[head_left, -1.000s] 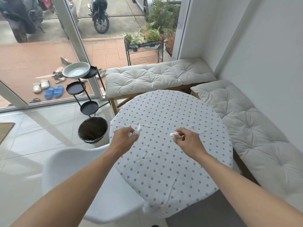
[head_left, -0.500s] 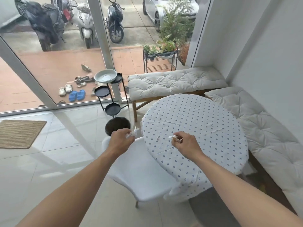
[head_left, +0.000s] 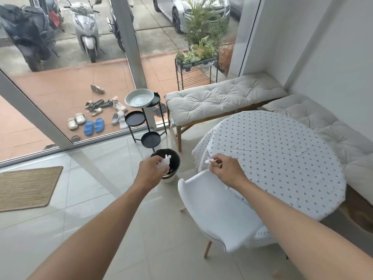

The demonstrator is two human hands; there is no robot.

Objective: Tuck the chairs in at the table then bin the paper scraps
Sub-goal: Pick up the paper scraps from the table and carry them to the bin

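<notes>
My left hand (head_left: 151, 170) is closed on white paper scraps (head_left: 166, 161) and hovers right over the round dark bin (head_left: 174, 156) on the floor. To its right, my right hand (head_left: 227, 171) pinches a smaller paper scrap (head_left: 209, 161) above the edge of the round table (head_left: 282, 158) with its dotted cloth. A white chair (head_left: 218, 215) is pushed in under the table, its back just below my right hand.
A black three-tier stand (head_left: 139, 120) with a pale dish on top rises behind the bin. Cushioned benches (head_left: 218, 98) line the wall behind and right of the table. A woven doormat (head_left: 26, 186) lies left, by the glass door.
Both hands have left the tabletop with the scraps and swung left; my left hand went from over the table to over the bin. The view turned left and pulled back.
</notes>
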